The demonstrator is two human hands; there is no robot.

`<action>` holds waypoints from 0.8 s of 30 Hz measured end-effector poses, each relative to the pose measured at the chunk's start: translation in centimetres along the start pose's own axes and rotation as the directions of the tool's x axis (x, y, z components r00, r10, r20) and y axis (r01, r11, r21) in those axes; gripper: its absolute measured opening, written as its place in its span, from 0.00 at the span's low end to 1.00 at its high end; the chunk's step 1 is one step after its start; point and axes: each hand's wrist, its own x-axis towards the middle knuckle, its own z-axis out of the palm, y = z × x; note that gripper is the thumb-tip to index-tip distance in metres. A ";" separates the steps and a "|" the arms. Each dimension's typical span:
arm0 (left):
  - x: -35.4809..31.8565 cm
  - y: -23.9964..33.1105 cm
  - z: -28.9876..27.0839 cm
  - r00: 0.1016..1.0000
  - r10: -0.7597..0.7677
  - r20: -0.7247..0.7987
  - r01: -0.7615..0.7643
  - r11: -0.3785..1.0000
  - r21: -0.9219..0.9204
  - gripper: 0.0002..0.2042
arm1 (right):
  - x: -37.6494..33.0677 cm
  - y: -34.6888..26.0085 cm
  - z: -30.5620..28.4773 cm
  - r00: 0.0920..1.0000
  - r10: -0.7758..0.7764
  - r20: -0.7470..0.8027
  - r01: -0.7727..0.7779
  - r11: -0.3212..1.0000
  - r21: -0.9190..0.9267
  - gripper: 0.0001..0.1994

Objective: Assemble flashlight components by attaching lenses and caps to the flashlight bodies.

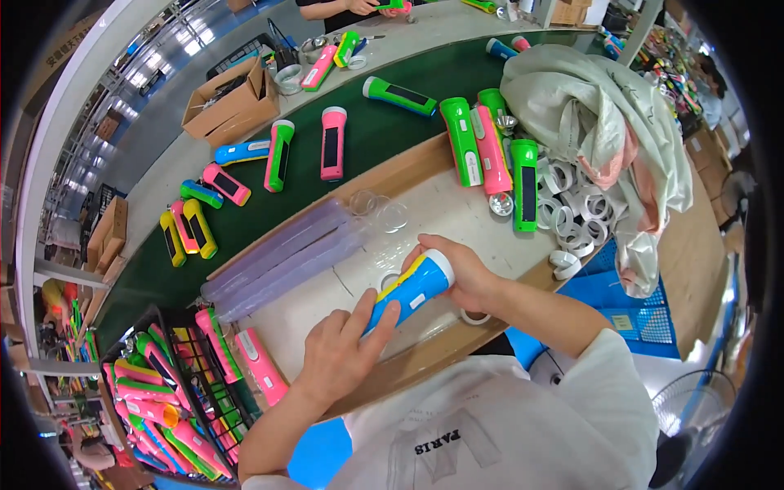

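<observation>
A blue and yellow flashlight (418,291) with a white ring at its head is held tilted over the cardboard tray (388,357). My left hand (341,349) is closed round its tail end, fingers along the body. At the white head, my right hand (459,269) grips from the far right side, its fingers partly hidden behind the ring. Beneath the flashlight a white ring (476,318) lies partly in view. Clear round lenses (392,216) and stacked clear plastic sleeves (286,265) lie to the left and beyond.
Green and pink flashlights (461,143) and white rings (572,220) fill the tray's right end by a pale sack (604,114). Several flashlights lie on the green belt (314,192). A black basket (192,359) of flashlight bodies stands left. Far off, another person's hands (363,6) work.
</observation>
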 end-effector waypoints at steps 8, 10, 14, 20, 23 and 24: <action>-1.9 0.8 -2.9 0.894 -0.269 0.359 0.440 0.366 -0.820 0.29 | -6.8 -1.6 2.4 0.272 -0.639 0.719 0.951 0.065 -0.302 0.17; -1.6 1.1 -3.0 0.894 -0.270 0.357 0.436 0.346 -0.831 0.30 | -6.3 -1.2 2.0 0.580 -0.553 0.598 0.805 0.280 -0.523 0.22; 0.2 2.5 -1.6 0.993 -0.081 0.081 0.085 0.995 -0.049 0.31 | 0.5 0.7 0.1 0.976 0.187 0.108 -0.174 0.977 -0.121 0.23; -3.3 2.3 -0.4 0.828 -0.514 0.222 0.506 0.518 -0.690 0.25 | -3.0 -0.2 3.4 0.973 -0.195 0.126 0.192 0.981 0.032 0.27; -3.4 2.4 -0.6 0.821 -0.416 0.390 0.537 0.332 -0.776 0.26 | -3.6 1.2 0.7 0.663 -0.515 0.543 0.746 0.512 -0.426 0.27; -2.5 2.7 -0.8 0.874 -0.397 0.280 0.468 0.534 -0.704 0.25 | -2.9 1.6 0.5 0.756 -0.515 0.404 0.653 0.639 -0.406 0.26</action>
